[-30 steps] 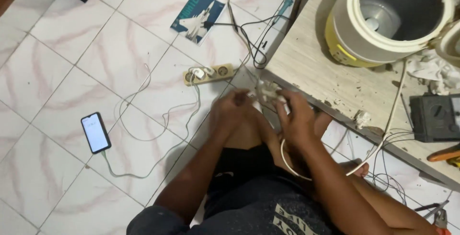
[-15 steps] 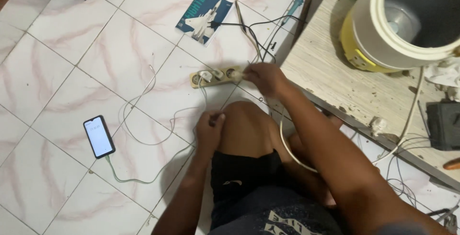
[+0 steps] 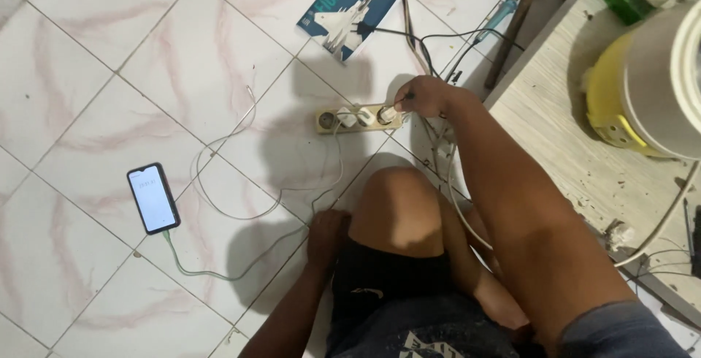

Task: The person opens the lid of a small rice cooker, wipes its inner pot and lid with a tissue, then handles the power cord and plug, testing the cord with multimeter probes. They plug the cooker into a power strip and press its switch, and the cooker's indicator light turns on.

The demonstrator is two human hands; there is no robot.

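Held the right hand (image 3: 423, 96) out at twelve o'clock, fingers pinched narrow on a white plug (image 3: 385, 114) at the three o'clock end of the beige power strip (image 3: 350, 119) lying on the tiled floor (image 3: 95, 80). Looked like the seating of that plug in its socket, fingertips touching it from the three o'clock side with the strip just beyond them toward nine; judged to call for a straight, firm press with the strip kept from sliding. Rested the left hand (image 3: 326, 235) on the floor beside the knee at six o'clock, well apart from the strip, fingers curled under, their spread not to be told.
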